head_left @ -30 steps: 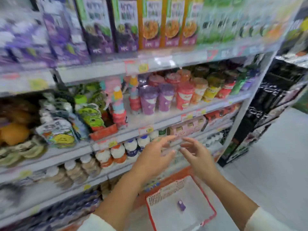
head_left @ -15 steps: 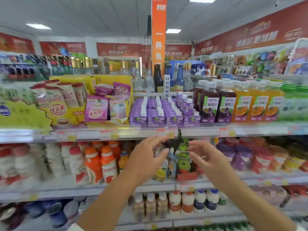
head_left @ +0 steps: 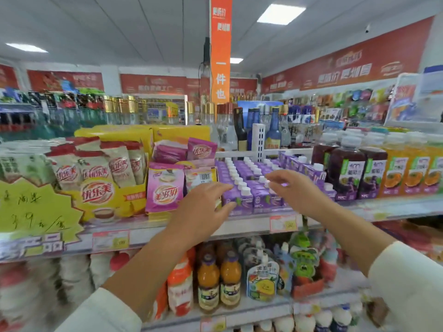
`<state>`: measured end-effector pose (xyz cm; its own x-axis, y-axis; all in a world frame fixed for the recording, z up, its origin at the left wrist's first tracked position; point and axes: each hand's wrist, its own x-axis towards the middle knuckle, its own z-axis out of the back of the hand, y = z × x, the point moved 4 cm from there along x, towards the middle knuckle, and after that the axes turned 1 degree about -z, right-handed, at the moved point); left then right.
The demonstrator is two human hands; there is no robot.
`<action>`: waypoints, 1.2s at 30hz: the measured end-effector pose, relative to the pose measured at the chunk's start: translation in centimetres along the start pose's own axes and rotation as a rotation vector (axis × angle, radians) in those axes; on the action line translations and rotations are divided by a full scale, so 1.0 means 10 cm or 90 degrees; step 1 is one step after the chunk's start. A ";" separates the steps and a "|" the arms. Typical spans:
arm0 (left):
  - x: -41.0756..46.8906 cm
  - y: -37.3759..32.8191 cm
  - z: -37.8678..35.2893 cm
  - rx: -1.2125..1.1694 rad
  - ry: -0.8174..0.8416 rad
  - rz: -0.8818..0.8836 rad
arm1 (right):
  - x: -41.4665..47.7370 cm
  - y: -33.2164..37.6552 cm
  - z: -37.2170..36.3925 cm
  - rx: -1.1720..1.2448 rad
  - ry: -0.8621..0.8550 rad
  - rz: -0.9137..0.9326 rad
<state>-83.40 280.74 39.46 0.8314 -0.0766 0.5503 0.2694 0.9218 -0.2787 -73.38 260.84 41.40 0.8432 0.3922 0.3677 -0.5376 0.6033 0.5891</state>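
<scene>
Rows of small purple drink cartons (head_left: pixel 242 202) with white caps stand on the top shelf (head_left: pixel 251 224) in front of me. My left hand (head_left: pixel 203 207) reaches toward the front left carton with straight fingers, its fingertips at the carton's side and nothing in its grasp. Over the cartons on the right hovers my right hand (head_left: pixel 292 190), fingers relaxed and spread near the white caps, empty.
Pink and yellow milk-tea packets (head_left: pixel 163 190) stand left of the cartons. Dark purple and orange juice bottles (head_left: pixel 347 173) stand to the right. The shelf below holds orange juice bottles (head_left: pixel 219 281) and pouches (head_left: pixel 262 281). A yellow price sign (head_left: pixel 31 207) hangs at the left.
My view rose from the lower shelves and basket to the top shelf. Both hands lifted from the middle shelf level up to the purple cartons.
</scene>
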 end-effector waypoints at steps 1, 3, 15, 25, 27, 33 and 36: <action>0.05 0.01 -0.02 0.007 -0.001 -0.013 | 0.12 -0.02 0.01 -0.013 0.003 -0.003; 0.14 0.02 -0.05 0.016 -0.007 -0.034 | 0.34 -0.06 0.03 -0.005 0.007 -0.023; 0.24 0.21 -0.43 0.093 -0.065 0.061 | 1.33 -0.46 -0.23 -0.044 0.057 -0.086; 0.23 0.22 -0.50 0.158 -0.122 0.101 | 1.66 -0.55 -0.37 -0.156 0.155 -0.108; 0.23 0.22 -0.51 0.162 -0.123 0.103 | 1.67 -0.58 -0.36 -0.142 0.150 -0.106; 0.22 0.23 -0.52 0.176 -0.132 0.091 | 1.54 -0.53 -0.29 -0.025 0.068 -0.030; 0.23 0.23 -0.52 0.163 -0.135 0.090 | 1.33 -0.39 -0.16 0.066 0.005 0.047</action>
<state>-78.33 280.74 36.00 0.7254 0.1149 0.6786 0.0055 0.9850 -0.1727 -60.06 264.80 42.85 0.8008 0.4390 0.4074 -0.5942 0.4973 0.6321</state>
